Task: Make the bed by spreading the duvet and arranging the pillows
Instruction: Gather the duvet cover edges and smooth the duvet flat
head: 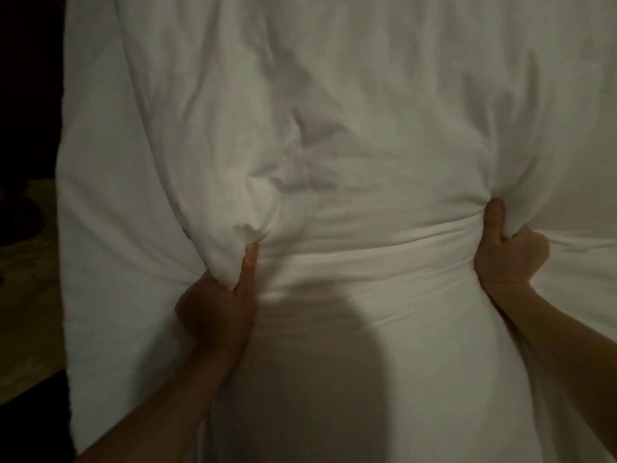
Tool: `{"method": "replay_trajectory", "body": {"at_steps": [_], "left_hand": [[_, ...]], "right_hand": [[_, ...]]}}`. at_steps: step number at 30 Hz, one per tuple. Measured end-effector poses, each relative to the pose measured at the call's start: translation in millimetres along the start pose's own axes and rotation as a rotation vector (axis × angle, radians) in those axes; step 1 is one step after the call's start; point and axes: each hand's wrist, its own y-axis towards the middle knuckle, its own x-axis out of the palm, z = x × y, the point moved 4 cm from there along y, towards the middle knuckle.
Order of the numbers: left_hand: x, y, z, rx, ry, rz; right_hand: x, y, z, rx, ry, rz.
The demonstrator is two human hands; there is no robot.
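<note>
A white duvet (334,111) fills almost the whole view, rumpled and creased. My left hand (217,309) grips a bunched fold of it at lower left, thumb pointing up along the cloth. My right hand (507,248) grips another fold at right, thumb raised against the fabric. The cloth between the two hands is pulled into taut horizontal folds. A dark shadow falls on the duvet below and between my forearms. No pillows are visible.
The duvet's left edge (66,262) hangs down beside a dim strip of floor (26,295). The upper left corner is dark. The room is poorly lit.
</note>
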Motion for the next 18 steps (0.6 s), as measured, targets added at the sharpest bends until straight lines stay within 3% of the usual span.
{"method": "replay_trajectory", "body": {"at_steps": [4,9,11,14,18], "left_hand": [[4.9,2.1,-0.2,0.044,0.044,0.016],[-2.5,0.0,-0.7,0.032,-0.074,0.015],[-12.1,-2.7,-2.6,0.006,-0.153,-0.094],[-32.1,-20.7,-12.9,-0.047,-0.432,-0.335],[-89.0,-104.3,-42.5,-0.372,-0.658,-0.279]], "right_hand": [[1.7,-1.5,2.5,-0.038,-0.017,0.062],[-6.0,-6.5,3.7,0.013,-0.043,0.013],[-15.2,-13.7,-1.4,-0.001,0.026,-0.079],[-42.7,-36.3,-1.7,-0.015,0.213,-0.365],[-108.6,-86.8,39.4,0.059,0.247,-0.498]]}}
